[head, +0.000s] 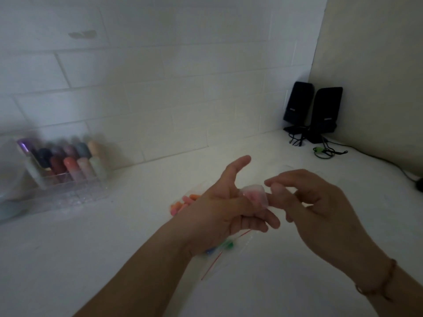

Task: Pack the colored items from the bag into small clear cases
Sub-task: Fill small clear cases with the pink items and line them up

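Filling one small clear case point(254, 196) over the desk point(137, 259)

The left hand point(225, 210) grips the case, pink stuff showing inside, its open end seemingly toward the right hand point(315, 202), just beside it with fingertips pinched; too blurry to tell if they hold anything. The clear bag point(223, 252) lies flat right under the left wrist, so the left hand is nearer. One bag, one case in hand; loose colored items point(183, 203), mostly orange, too blurred to count.

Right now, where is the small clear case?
In the head view, the small clear case sits centre frame, held in the left hand, near the right hand fingertips.
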The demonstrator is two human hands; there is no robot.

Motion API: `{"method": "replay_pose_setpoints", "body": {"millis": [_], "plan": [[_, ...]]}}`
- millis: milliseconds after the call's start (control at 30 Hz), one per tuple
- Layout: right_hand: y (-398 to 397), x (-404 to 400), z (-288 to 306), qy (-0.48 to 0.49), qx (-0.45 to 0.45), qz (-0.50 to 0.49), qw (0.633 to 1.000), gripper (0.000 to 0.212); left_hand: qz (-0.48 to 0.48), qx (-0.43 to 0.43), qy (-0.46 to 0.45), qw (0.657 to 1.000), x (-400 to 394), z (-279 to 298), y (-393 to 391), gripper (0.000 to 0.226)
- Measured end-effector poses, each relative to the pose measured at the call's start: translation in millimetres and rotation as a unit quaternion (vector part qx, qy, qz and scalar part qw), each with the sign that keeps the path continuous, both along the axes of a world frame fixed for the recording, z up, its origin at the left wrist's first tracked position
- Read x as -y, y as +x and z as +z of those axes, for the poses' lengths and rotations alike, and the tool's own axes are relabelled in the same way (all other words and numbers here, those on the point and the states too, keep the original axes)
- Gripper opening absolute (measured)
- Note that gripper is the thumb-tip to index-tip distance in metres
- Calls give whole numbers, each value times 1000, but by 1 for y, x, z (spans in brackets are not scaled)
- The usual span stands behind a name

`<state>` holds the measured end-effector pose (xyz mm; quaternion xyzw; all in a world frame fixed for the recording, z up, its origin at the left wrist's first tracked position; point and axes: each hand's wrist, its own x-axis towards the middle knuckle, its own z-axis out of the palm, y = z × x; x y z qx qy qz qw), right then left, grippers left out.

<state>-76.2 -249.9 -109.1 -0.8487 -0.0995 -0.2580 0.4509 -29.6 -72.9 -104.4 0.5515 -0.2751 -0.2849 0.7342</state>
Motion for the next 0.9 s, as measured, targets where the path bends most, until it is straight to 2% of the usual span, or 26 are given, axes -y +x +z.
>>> {"method": "replay_pose_setpoints", "body": {"millis": [133,200,300,367,400,467,533,667,767,900], "plan": [[-1,-3,2,-8,-31,46,998,16,-15,67,39,997,-1,0,-4,93],[-1,-2,8,41,-46,83,995,13,9,84,58,995,2,6,-8,90],[2,15,15,197,-81,88,973,27,136,133,83,978,7,8,-7,68],[10,29,13,219,-83,41,971,26,262,237,130,926,7,2,-1,43],[15,35,9,206,-85,7,975,25,311,290,161,891,7,-3,2,33],[27,44,-4,136,-106,-74,982,27,340,372,220,835,7,-13,8,23],[37,47,-19,40,-141,-132,980,25,301,426,289,803,5,-19,12,27],[42,41,-35,-108,-174,-180,962,20,162,547,399,718,4,-25,14,48],[42,37,-37,-187,-169,-205,946,17,110,529,460,704,8,-22,13,65],[46,29,-40,-275,-156,-240,918,24,82,525,497,686,11,-21,13,77]]}}
